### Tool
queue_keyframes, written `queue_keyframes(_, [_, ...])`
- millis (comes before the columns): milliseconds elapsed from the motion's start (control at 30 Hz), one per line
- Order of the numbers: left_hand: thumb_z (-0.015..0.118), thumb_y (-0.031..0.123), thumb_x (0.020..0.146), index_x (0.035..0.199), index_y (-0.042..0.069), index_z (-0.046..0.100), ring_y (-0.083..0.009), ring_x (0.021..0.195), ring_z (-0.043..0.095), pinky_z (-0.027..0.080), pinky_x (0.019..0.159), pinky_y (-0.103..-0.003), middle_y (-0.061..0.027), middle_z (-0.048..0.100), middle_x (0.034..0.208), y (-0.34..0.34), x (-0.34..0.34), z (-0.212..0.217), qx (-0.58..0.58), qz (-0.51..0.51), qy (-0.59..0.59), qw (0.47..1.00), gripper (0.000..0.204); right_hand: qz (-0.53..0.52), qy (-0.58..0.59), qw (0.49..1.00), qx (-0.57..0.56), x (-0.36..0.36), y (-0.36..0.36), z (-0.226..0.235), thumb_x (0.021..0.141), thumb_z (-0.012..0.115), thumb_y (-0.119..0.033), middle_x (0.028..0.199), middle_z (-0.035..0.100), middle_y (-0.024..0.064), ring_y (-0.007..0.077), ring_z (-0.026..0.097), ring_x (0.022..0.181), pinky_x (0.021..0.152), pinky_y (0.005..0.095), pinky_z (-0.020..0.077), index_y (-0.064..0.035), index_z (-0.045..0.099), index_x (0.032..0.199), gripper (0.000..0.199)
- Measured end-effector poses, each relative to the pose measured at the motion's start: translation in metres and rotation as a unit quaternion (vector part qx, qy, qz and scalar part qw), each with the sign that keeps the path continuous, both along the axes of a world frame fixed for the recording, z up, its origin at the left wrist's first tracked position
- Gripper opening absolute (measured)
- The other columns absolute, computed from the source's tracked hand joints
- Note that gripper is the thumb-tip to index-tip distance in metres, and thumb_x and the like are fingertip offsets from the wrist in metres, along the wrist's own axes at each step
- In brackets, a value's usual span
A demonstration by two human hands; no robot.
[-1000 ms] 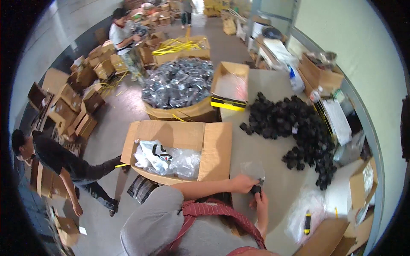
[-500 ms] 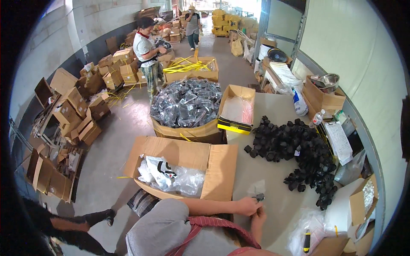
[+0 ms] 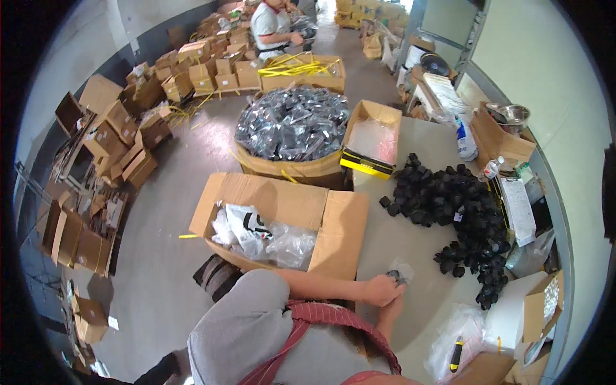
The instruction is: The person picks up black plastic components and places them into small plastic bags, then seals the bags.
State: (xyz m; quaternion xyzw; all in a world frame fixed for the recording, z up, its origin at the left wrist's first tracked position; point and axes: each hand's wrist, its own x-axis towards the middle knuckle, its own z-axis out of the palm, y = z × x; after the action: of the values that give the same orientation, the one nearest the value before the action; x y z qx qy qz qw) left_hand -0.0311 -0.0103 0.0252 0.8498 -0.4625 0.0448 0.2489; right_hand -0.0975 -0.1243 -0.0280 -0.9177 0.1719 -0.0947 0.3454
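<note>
My left hand [image 3: 383, 290] is closed over the table, gripping a small dark piece [image 3: 396, 276] with a clear plastic bag [image 3: 403, 268] around or beside it. I cannot tell how much of the piece is inside the bag. Pressed against it from below is my right hand [image 3: 393, 308], its fingers bent and mostly hidden by the left. To the right on the grey table [image 3: 410, 247] lies a heap of black plastic pieces [image 3: 443, 199]. An open carton [image 3: 340, 237] with clear and white plastic bags [image 3: 256, 234] inside stands left of my hands.
A large round carton [image 3: 292, 170] brims with bagged dark pieces [image 3: 292, 125]. Beside it sits a yellow-and-black box [image 3: 369, 160]. A cutter knife [image 3: 456, 355] lies on clear plastic at the right front. Another person [image 3: 272, 29] stands at the back near piled cartons [image 3: 112, 131].
The whole view has shifted and tilted. My hands remain together around the small dark piece. At the lower left, another person's dark-clad legs have moved mostly out of view.
</note>
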Motion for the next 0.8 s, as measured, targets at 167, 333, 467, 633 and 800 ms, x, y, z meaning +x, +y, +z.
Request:
queue_keyframes(167, [0.063,0.018,0.076,0.104,0.002,0.058,-0.0295,0.087,0.061,0.051,0.071,-0.04,-0.0134,0.064,0.089,0.007,-0.001,0.002,-0.014,0.021,-0.026,0.999,0.033,0.162,-0.082,0.955,-0.235,-0.023,-0.014,0.015,0.083,0.064,-0.027,0.127,0.06,0.0095,0.0338,0.053,0.117,0.099,0.0493,0.0387,-0.0101,0.057,0.128,0.049])
queue_keyframes(333, [0.063,0.018,0.075,0.102,0.003,0.057,-0.0287,0.082,0.059,0.05,0.072,-0.039,-0.0137,0.062,0.088,-0.001,-0.011,-0.011,-0.079,-0.083,-0.059,0.992,0.031,0.202,-0.007,0.95,-0.236,-0.037,-0.015,0.0,0.078,0.068,-0.031,0.131,0.059,0.0063,0.0394,0.034,0.136,0.112,0.0581,0.0188,-0.019,0.059,0.13,0.054])
queue_keyframes(467, [0.061,0.022,0.082,0.1,-0.001,0.057,-0.0377,0.09,0.064,0.051,0.076,-0.046,-0.0241,0.064,0.095,-0.015,-0.004,0.023,0.025,-0.098,0.18,0.979,0.03,0.15,-0.011,0.974,-0.169,-0.006,-0.014,-0.039,0.077,0.067,-0.029,0.128,0.061,0.0046,0.0377,0.029,0.14,0.114,0.0604,0.0128,-0.0181,0.063,0.126,0.05])
queue_keyframes(633, [0.066,0.013,0.075,0.097,0.004,0.06,-0.0312,0.086,0.06,0.052,0.073,-0.042,-0.0133,0.061,0.093,0.024,0.012,0.019,-0.044,-0.019,0.008,0.999,0.025,0.218,-0.155,0.947,-0.178,-0.009,-0.029,0.071,0.074,0.067,-0.02,0.105,0.07,-0.0014,0.0304,0.045,0.131,0.116,0.0577,0.0065,-0.0172,0.072,0.097,0.024])
queue_keyframes(800, [0.06,0.008,0.073,0.093,0.005,0.057,-0.027,0.087,0.059,0.053,0.069,-0.036,-0.0107,0.059,0.09,0.029,0.002,-0.013,0.002,0.014,-0.031,0.999,0.02,0.014,-0.152,0.986,-0.062,0.006,-0.097,0.053,0.077,0.064,-0.006,0.103,0.068,0.0046,0.0289,0.056,0.117,0.11,0.0555,0.0282,-0.0123,0.07,0.103,0.028])
